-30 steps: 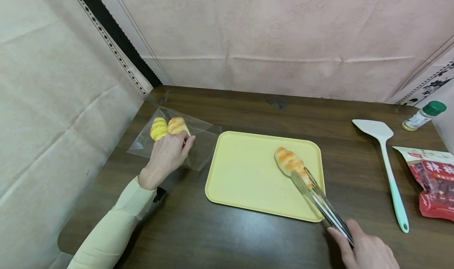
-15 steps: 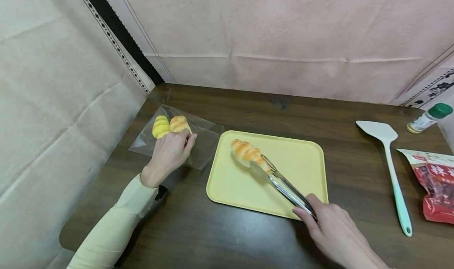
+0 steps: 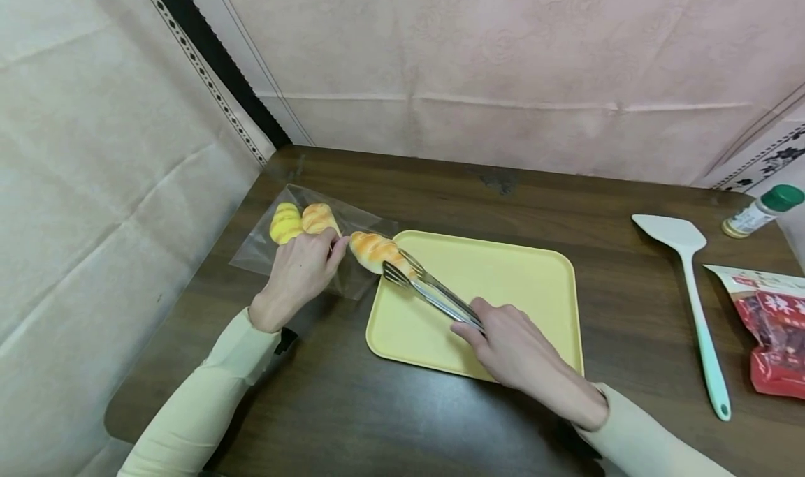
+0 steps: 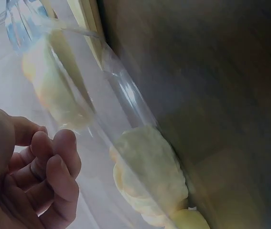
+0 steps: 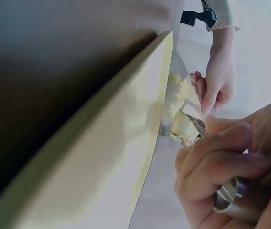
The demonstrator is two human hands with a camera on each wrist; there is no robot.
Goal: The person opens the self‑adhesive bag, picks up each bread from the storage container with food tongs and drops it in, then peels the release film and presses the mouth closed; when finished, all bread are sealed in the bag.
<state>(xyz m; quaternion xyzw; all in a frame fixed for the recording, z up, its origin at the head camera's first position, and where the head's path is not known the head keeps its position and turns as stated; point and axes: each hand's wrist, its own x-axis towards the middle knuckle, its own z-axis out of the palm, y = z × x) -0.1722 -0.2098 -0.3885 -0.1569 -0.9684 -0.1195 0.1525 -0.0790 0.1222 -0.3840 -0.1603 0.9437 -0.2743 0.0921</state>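
Observation:
My left hand (image 3: 305, 267) pinches the upper edge of a clear plastic bag (image 3: 248, 252) at the left of the table. Inside the bag lie a yellow bread roll (image 3: 286, 223) and a golden one (image 3: 318, 218), partly hidden by the fingers. My right hand (image 3: 512, 344) grips metal tongs (image 3: 443, 301) over the tray. Their tips clamp a striped golden bread roll (image 3: 373, 251), whose far end overlaps the bag's mouth beside my left fingers. In the left wrist view, that roll (image 4: 54, 86) shows behind clear film, just above the fingertips.
A yellow tray (image 3: 503, 267) lies right of the bag, beneath the tongs. Farther right are a white-and-mint spatula (image 3: 690, 288), a green-capped bottle (image 3: 751, 216) and a red food packet (image 3: 780, 323). Cloth-covered walls (image 3: 503, 65) rise at the back and left.
My right hand has carried the roll in the tongs leftward, from the tray's right side across to the bag's mouth. The left hand has stayed at the bag.

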